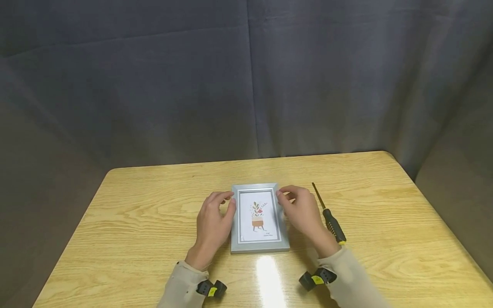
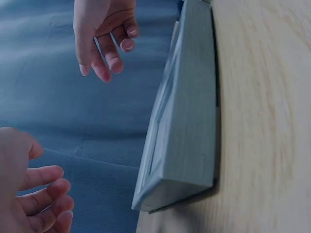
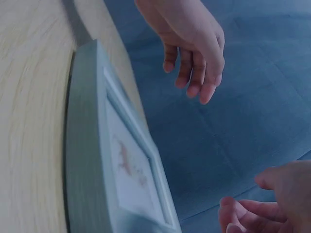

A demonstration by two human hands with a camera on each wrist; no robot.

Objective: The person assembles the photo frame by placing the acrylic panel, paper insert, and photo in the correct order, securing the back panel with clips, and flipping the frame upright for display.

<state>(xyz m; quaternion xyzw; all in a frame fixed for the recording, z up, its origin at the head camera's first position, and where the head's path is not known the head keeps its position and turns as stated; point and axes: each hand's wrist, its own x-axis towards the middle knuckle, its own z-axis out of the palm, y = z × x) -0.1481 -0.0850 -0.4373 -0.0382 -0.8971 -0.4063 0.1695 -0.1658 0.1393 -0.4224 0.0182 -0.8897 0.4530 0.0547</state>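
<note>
A silver-grey picture frame (image 1: 259, 247) lies face up on the wooden table between both hands. Its print (image 1: 259, 218) shows a potted flowering plant on legs. My left hand (image 1: 213, 224) is beside the upper left side, fingers loosely bent; in the left wrist view the fingers stand apart from the frame (image 2: 192, 97). Across from it, my right hand (image 1: 304, 212) hovers by the upper right corner with relaxed fingers. The right wrist view has both the right hand (image 3: 291, 191) and the left hand (image 3: 194, 43) above the frame's face, holding nothing.
A screwdriver (image 1: 334, 226) with a black and yellow handle lies right of the right hand, shaft pointing away. Dark grey curtain (image 1: 173, 94) hangs behind the table (image 1: 154, 239) and along its sides. Each wrist carries a small black camera (image 1: 211, 288) on a strap.
</note>
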